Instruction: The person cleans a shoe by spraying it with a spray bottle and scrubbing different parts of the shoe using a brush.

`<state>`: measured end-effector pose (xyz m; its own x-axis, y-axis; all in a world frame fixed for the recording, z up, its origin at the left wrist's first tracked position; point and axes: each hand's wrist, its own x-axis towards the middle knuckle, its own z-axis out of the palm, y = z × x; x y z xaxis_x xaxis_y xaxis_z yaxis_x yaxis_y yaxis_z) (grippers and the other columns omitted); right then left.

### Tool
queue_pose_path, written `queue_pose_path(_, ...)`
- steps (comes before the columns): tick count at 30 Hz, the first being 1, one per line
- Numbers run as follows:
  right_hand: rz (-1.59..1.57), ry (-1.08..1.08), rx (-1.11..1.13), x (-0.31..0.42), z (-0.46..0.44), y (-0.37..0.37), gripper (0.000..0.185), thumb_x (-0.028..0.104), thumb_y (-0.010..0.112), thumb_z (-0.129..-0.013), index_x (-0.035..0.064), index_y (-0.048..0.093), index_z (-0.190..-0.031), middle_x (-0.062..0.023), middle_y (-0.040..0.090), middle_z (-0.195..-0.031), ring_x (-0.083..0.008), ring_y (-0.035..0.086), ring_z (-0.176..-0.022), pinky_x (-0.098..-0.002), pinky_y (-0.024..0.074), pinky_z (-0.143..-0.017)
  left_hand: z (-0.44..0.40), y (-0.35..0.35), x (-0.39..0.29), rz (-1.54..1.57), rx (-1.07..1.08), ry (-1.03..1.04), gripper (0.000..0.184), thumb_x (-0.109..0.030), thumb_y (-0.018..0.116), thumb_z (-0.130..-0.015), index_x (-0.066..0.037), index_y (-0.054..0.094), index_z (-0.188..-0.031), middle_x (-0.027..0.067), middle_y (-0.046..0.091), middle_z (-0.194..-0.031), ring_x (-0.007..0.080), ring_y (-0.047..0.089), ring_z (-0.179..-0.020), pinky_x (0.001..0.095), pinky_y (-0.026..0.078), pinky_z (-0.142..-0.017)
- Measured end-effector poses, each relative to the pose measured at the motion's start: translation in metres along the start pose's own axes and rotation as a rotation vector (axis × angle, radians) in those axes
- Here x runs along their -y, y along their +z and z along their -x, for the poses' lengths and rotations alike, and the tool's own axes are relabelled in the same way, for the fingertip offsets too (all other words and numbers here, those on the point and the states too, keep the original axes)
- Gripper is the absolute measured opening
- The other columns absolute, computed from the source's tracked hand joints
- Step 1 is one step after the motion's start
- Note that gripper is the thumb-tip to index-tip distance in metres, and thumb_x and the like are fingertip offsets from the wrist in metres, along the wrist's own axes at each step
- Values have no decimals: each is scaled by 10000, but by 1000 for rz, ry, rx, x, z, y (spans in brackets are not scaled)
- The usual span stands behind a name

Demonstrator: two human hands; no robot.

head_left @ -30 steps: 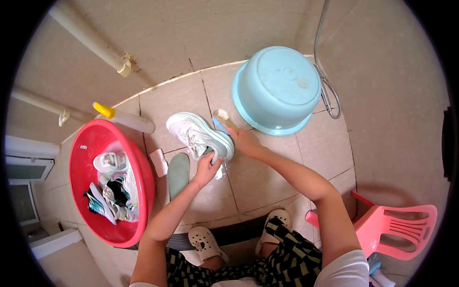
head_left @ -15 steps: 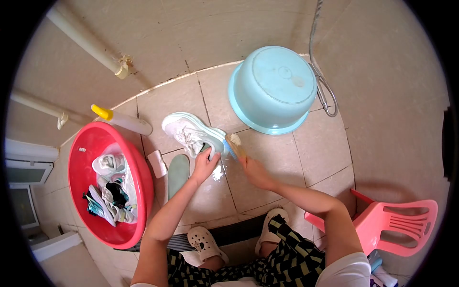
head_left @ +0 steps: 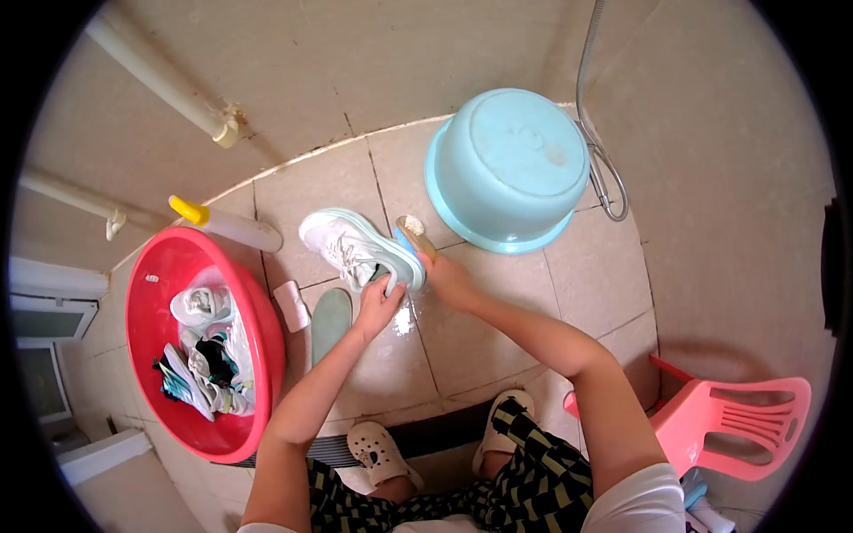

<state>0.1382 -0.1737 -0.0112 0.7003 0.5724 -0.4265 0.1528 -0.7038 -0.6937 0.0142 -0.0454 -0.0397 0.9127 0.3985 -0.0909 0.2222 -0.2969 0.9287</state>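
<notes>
A white lace-up sneaker (head_left: 342, 242) with a pale green sole edge lies on the tiled floor, toe pointing to the upper left. My left hand (head_left: 380, 306) is closed on its heel collar. In my right hand (head_left: 449, 280) is a wooden scrub brush (head_left: 416, 233) with blue bristles, pressed against the side of the sole near the heel; white foam sits on the brush's back. Left of my left hand are a green insole (head_left: 331, 322) and a pale pink bar-shaped piece (head_left: 290, 306), whose kind I cannot make out.
A red basin (head_left: 271, 346) holding several wet shoes stands at the left, with a yellow-capped bottle (head_left: 235, 227) behind it. An upturned blue basin (head_left: 524, 147) and a shower hose (head_left: 582, 80) are at the back right. A pink chair (head_left: 702, 417) stands at the right.
My right hand has slid the brush up and left along the sole's edge, from the heel end toward the toe. My left hand stays on the sneaker's heel.
</notes>
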Motion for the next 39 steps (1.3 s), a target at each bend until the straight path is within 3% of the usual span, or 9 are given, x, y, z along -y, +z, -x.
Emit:
queue_pose_path(4,-9,4,-31,4,-17,4,651,513,319,-907,-64,612,-847,-292,592,-791,-425,587,-779,-462,445,-708,6,-4,2,34,31,-47,181,-158,566,-828,-13,601,-931,39,564,-703,79,444,-557,237,371,-516)
queue_pose_path(6,-35,-7,-93,-3,-29,9,659,520,312,-907,-63,612,-843,-290,594,-791,-421,590,-777,-461,443,-701,9,-7,-1,78,77,-75,195,-150,518,-880,4,591,-976,-25,552,-784,55,452,-704,216,389,-647)
queue_pose_path(10,-190,-4,-185,-7,-4,-9,651,513,309,-912,-63,601,-828,-271,596,-748,-407,594,-732,-454,435,-656,12,-10,-2,169,118,-135,222,-164,512,-894,13,583,-1008,-23,574,-835,46,469,-750,209,393,-689)
queue_pose_path(13,-255,-42,-213,-6,28,-26,597,476,313,-926,-47,582,-824,-246,583,-681,-384,585,-670,-446,422,-612,2,-13,-20,317,23,-66,228,-177,524,-896,3,587,-1022,-25,592,-883,35,491,-792,200,392,-727)
queue_pose_path(15,-229,-64,-236,-7,44,-35,565,459,320,-930,-37,570,-829,-236,570,-653,-382,573,-642,-447,414,-590,-10,-25,-37,601,-58,-118,245,-171,543,-884,8,587,-1046,1,606,-960,49,514,-842,208,394,-771)
queue_pose_path(19,-81,-105,-216,5,64,-52,491,417,331,-937,-19,541,-853,-221,550,-613,-393,543,-587,-460,396,-543,-18,-49,-73,701,-123,-174,289,-232,525,-897,-25,570,-1094,8,601,-1025,80,535,-918,240,394,-830)
queue_pose_path(29,60,-306,-146,46,72,-40,487,430,356,-928,-28,521,-898,-237,580,-662,-427,559,-638,-502,431,-584,-23,-68,-87,828,-205,-156,342,-323,520,-893,-50,549,-1096,18,599,-1036,116,543,-956,279,407,-833)
queue_pose_path(31,16,-364,-230,58,63,-38,388,348,401,-930,-19,486,-840,-229,549,-599,-412,537,-570,-491,402,-515,-21,-69,-91,863,-203,-158,324,-293,516,-899,-35,549,-1092,24,599,-1036,111,544,-949,266,405,-836)
queue_pose_path(39,162,-442,-361,82,33,-40,453,364,434,-919,-29,494,-701,-251,540,-581,-419,538,-554,-485,417,-511,-12,-66,-92,918,-179,-173,312,-248,510,-905,-13,546,-1108,36,598,-1048,110,540,-965,257,391,-865)
